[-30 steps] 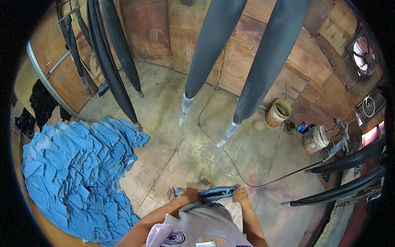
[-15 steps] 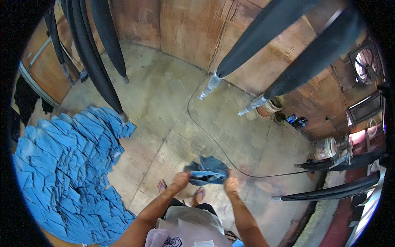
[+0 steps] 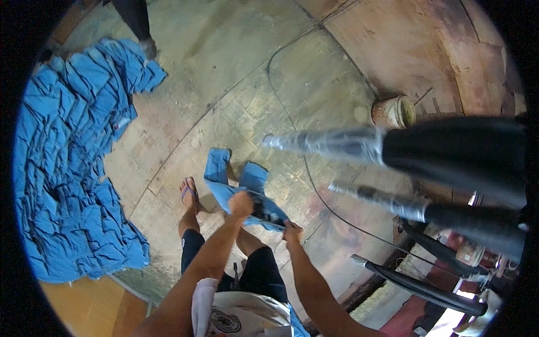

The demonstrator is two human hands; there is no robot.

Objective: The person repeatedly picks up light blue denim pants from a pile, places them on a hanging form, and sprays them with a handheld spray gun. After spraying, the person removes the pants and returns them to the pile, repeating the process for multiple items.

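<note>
A pair of blue denim pants [image 3: 224,191] hangs between my two hands in front of my legs. Its two legs swing out toward the floor on the far side, and a dark stretch of the waist opening shows between my grips. My left hand [image 3: 241,205] is closed around the upper edge on one side. Lower and farther right, my right hand [image 3: 292,231] pinches the other end of the waist. At the left a big heap of similar blue denim garments [image 3: 67,168] spreads over the floor.
Black sleeved poles with plastic-wrapped tips, such as the nearest wrapped pole [image 3: 337,143], reach in from the right. A thin black cable [image 3: 323,196] runs across the concrete floor [image 3: 224,112]. By the far wall stands a stained bucket [image 3: 393,112]. My sandaled left foot [image 3: 190,194] is beside the pants.
My view has turned to the right, bringing the wrapped poles closer. The pants were bunched up with the waist facing me; now both legs hang out, and my hands still grip the waist.
</note>
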